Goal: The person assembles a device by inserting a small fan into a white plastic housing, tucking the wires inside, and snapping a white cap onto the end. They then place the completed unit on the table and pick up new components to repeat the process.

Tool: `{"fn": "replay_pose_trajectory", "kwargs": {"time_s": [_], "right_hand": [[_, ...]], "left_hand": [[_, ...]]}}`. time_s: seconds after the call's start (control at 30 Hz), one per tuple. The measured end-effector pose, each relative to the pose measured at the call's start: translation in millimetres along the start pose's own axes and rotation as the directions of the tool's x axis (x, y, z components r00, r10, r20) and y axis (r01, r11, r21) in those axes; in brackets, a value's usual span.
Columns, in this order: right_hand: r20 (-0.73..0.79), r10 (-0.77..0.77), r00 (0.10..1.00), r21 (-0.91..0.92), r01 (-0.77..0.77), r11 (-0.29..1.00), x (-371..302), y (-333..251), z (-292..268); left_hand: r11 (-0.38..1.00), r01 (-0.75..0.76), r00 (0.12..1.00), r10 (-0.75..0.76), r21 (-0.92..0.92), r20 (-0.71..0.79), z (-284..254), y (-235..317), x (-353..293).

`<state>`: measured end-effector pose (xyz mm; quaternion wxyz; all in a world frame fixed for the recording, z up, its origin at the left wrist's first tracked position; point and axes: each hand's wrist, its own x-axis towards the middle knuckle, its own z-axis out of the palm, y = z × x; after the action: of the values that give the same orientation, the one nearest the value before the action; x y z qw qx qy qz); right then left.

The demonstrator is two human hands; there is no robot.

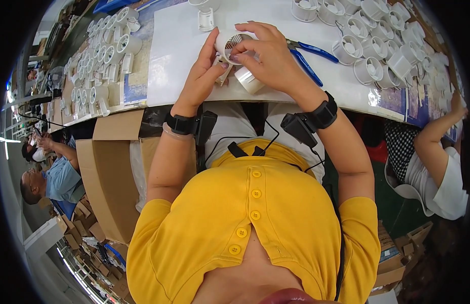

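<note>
A white cylindrical housing (220, 44) with a bracket-like foot is held over the table, its round mouth showing a striped inside. My left hand (198, 76) is closed around its left side and lower part. At the mouth, the fingers of my right hand (269, 57) are bent together, some reaching into the opening and one near the upper rim. What they pinch, if anything, is hidden. Below my right hand a short white cylinder (249, 81) lies on its side. Blue-handled pliers (310, 63) rest right of that hand.
Rows of white housings with feet (100, 58) stand at the left. Another housing (205, 17) is ahead of my hands. White round cups (374, 48) crowd the right side. An open cardboard box (111, 177) is below the table's left edge. A co-worker's arm (437, 131) is at the right.
</note>
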<state>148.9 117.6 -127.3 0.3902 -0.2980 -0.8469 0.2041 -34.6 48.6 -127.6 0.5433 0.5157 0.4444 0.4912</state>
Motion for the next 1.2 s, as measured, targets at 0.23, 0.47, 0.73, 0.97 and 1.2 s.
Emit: {"fn": "replay_pose_trajectory", "kwargs": {"time_s": [0.23,0.47,0.73,0.97,1.2], "right_hand": [[-0.023,-0.025,0.999,0.005,0.025,1.0,-2.4,-1.9,-4.9],[-0.03,-0.071,0.997,-0.024,0.07,0.997,2.1,-1.1,-8.8],[-0.158,-0.063,0.985,0.007,0.065,0.998,2.1,-2.9,-7.5],[-0.097,0.031,0.995,0.043,-0.027,0.999,0.2,1.4,-8.5],[-0.087,-0.078,0.993,-0.032,0.075,0.997,4.6,-2.6,-7.2]], "left_hand": [[0.998,-0.057,0.998,0.056,-0.009,-0.034,-0.5,-1.9,1.4],[0.988,-0.127,0.981,0.139,0.09,-0.136,-2.5,-4.2,9.3],[0.998,-0.062,0.982,0.067,0.033,-0.178,15.0,-1.8,11.9],[0.991,-0.137,0.987,0.136,-0.008,-0.084,12.9,-3.9,11.5],[0.979,-0.173,0.985,0.169,-0.11,-0.044,8.6,-5.9,10.7]]}}
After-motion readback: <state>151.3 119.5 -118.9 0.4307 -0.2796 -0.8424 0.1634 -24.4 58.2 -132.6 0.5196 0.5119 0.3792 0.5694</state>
